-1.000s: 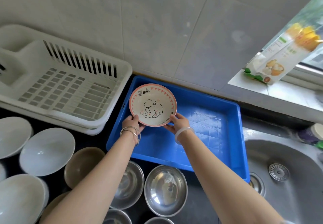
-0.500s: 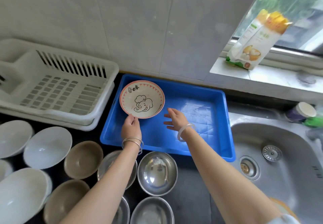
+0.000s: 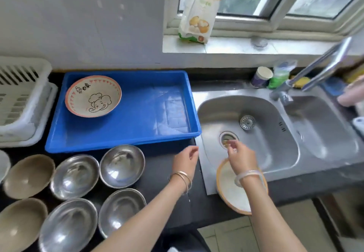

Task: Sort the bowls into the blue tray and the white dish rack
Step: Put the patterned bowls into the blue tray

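Fixed item: stainless steel double sink [image 3: 275, 153].
- Round metal strainer plug [image 3: 247, 122]: lying in the sink's left basin, just beside the open drain hole [image 3: 226, 136].
- Chrome tap [image 3: 323, 64]: behind the sink, spout slanting over the divider.
- Purple cup with cream top [image 3: 261, 77], green plastic bottle [image 3: 279, 76], yellow sponge [image 3: 300, 81]: along the sink's back edge.
- White-and-yellow printed food bag [image 3: 199, 15]: upright on the white windowsill [image 3: 236, 48] above and behind the sink.
- Black countertop [image 3: 167, 202]: left of the sink.

The white dish rack [image 3: 19, 98] is cut off by the left edge. The right forearm [image 3: 271, 212] hides much of the orange-rimmed bowl [image 3: 226, 188]. The right hand [image 3: 239, 157] is blurred, so I cannot tell if its fingertips pinch anything. The tap [image 3: 319, 68] is blurred too.
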